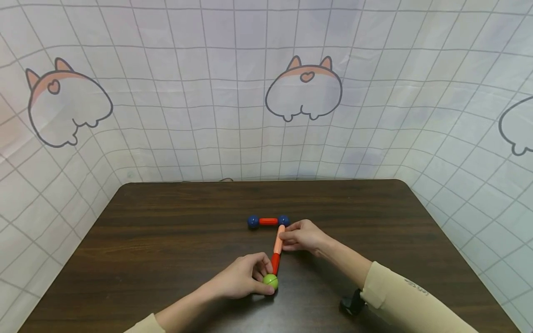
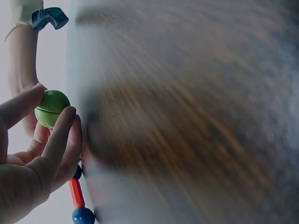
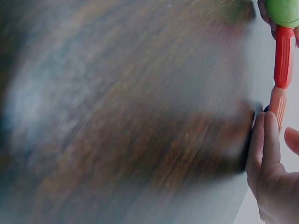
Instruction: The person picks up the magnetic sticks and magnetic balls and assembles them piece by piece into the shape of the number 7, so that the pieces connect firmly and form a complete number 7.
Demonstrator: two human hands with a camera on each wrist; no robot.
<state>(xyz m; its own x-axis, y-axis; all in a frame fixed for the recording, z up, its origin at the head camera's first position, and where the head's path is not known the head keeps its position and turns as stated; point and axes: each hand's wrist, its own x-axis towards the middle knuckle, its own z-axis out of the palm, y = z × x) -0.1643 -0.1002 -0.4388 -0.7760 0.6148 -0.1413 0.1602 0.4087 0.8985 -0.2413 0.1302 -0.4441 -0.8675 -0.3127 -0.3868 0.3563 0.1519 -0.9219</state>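
Note:
My left hand (image 1: 245, 277) pinches a green ball (image 1: 270, 281) between thumb and fingertips; the left wrist view shows a groove round the ball. A red stick (image 1: 275, 264) runs from the ball away from me. Its far end meets a peach-coloured stick (image 1: 279, 240), in one nearly straight line. At that stick's far part my right hand (image 1: 306, 237) holds it between thumb and fingers, the fingers fairly straight in the right wrist view. Just beyond lies a bar made of a red stick (image 1: 268, 221) with a blue ball (image 1: 253, 221) at its left end and another blue ball (image 1: 283, 220) at its right.
A dark wood-grain table (image 1: 166, 222) lies under both hands. Behind it and at the sides hangs a white gridded cloth (image 1: 233, 138) with cartoon animal prints. A black device (image 1: 352, 303) is at the right wrist, by the cream sleeve (image 1: 399, 296).

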